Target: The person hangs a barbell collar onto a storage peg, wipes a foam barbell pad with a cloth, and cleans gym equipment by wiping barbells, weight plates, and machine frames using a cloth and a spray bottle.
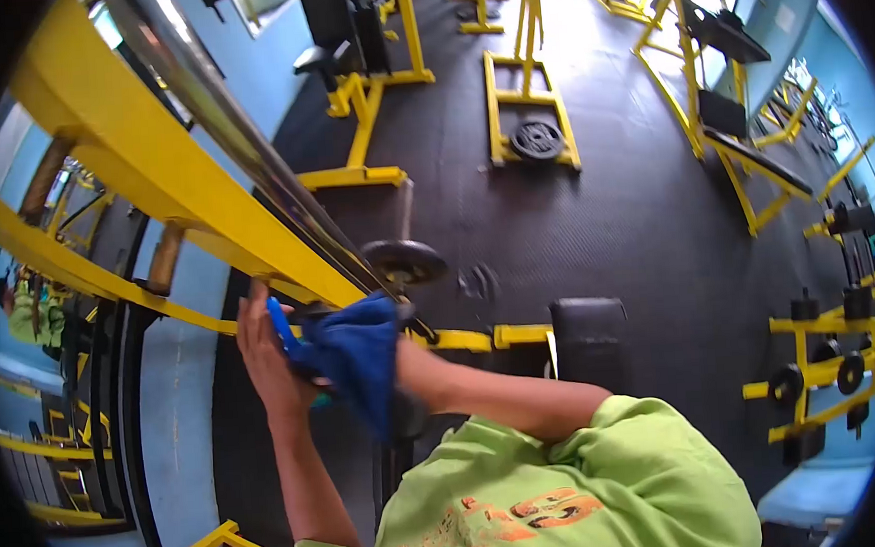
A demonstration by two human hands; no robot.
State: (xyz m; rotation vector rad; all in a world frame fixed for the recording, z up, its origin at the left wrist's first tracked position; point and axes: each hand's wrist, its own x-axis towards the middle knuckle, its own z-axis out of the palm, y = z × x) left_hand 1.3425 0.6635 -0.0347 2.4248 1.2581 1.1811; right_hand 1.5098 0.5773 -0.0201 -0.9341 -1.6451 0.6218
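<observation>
My left hand (pixel 270 359) is up beside the yellow machine beam (pixel 224 221), its fingertips close to the underside. It is closed on what looks like a spray bottle (pixel 283 328) with a blue head. A bit of teal shows below, and most of the bottle is hidden. My right hand is covered by a dark blue cloth (pixel 357 344), with the forearm coming in from the right. The cloth is bunched at the lower end of the beam, next to a shiny metal bar (pixel 239 135). Whether it presses on the metal cannot be made out.
A black weight plate (pixel 407 260) sits just beyond the cloth. A black padded bench (pixel 590 339) is to the right. Further off stand a yellow frame with a plate (pixel 537 140) and a weight rack (pixel 814 376). A mirror (pixel 35 328) lines the left wall.
</observation>
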